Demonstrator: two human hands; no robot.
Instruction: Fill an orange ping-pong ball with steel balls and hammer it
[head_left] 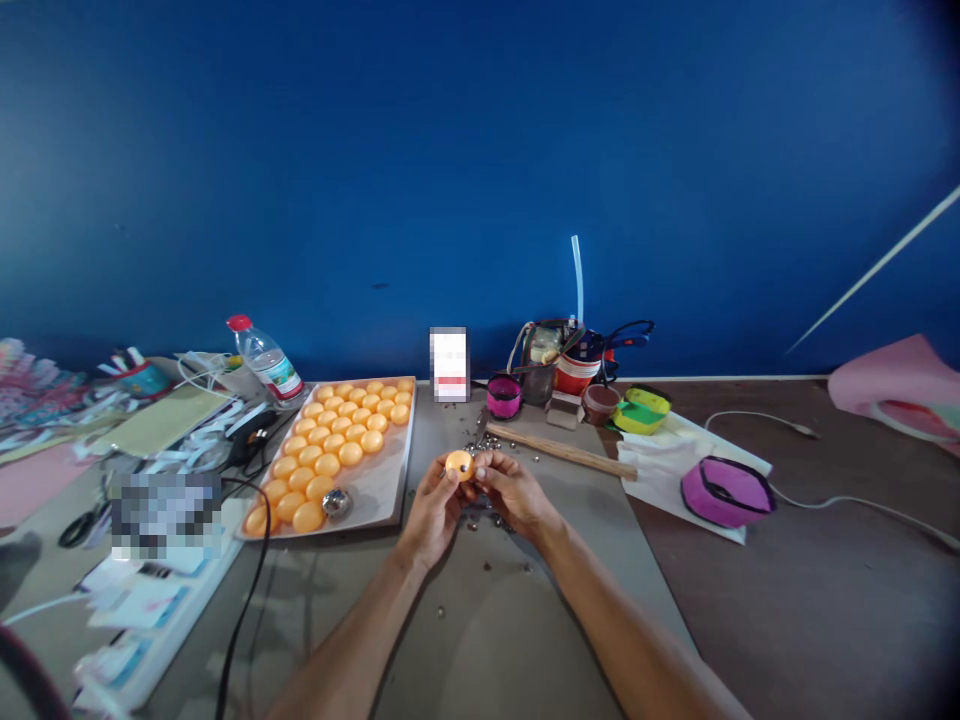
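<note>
My left hand (pixel 435 510) is closed around an orange ball (pixel 458 461), like a table tennis ball, above the grey mat. A small dark round spot shows on the ball's near side. My right hand (pixel 517 490) meets the ball from the right, its thumb and fingers pinched; what they hold, if anything, is too small to name. Small shiny metal pieces (pixel 495 520) lie scattered under and around both hands. Just beyond them rests a hammer with a wooden handle (pixel 562 450). On the left, a white tray (pixel 379 495) carries rows of orange balls and one silver-studded ball (pixel 336 503).
A plastic bottle (pixel 270 365) stands behind the tray. Black cable (pixel 264 550) runs along the left. Purple mesh pouches (pixel 727 492), a yellow-green one (pixel 643 408) and a red-and-white cup (pixel 576 374) with tools sit at the back and right. Papers and scissors (pixel 77 528) clutter the left.
</note>
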